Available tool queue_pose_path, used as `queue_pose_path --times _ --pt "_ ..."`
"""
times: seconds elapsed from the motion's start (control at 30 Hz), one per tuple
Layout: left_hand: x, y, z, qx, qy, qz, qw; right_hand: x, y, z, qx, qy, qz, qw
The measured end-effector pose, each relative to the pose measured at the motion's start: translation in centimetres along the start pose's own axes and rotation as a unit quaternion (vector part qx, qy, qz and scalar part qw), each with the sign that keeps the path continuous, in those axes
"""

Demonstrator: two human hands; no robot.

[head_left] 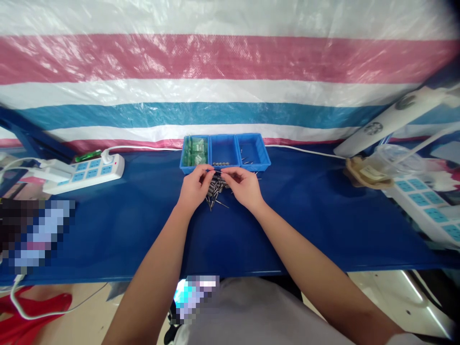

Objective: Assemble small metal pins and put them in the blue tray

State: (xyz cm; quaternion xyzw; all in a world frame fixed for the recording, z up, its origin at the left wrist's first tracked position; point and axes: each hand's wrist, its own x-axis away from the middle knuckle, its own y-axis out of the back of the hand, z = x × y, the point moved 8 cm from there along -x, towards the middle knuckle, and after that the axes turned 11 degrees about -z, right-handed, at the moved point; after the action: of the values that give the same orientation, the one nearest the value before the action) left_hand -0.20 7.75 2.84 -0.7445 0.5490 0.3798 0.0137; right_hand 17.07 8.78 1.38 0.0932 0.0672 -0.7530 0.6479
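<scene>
My left hand and my right hand meet over the blue table, just in front of a blue three-compartment tray. Both pinch small parts between thumb and fingers; a thin metal pin seems to run between them, too small to name surely. Under the hands lies a heap of dark cylindrical parts with wire leads. The tray's left compartment holds green pieces, the middle one a row of small metal bits, the right one a few thin pins.
A white power strip with a plugged-in cable lies at the left. Another power strip, a plastic cup and a white lamp arm stand at the right. A striped plastic sheet hangs behind the table.
</scene>
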Motion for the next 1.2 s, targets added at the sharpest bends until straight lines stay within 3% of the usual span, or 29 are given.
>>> queue_pose_path --times 1.2 --pt "0.0 0.0 -0.1 0.018 0.034 0.030 0.999 0.1 0.1 0.9 0.032 0.037 -0.002 0.999"
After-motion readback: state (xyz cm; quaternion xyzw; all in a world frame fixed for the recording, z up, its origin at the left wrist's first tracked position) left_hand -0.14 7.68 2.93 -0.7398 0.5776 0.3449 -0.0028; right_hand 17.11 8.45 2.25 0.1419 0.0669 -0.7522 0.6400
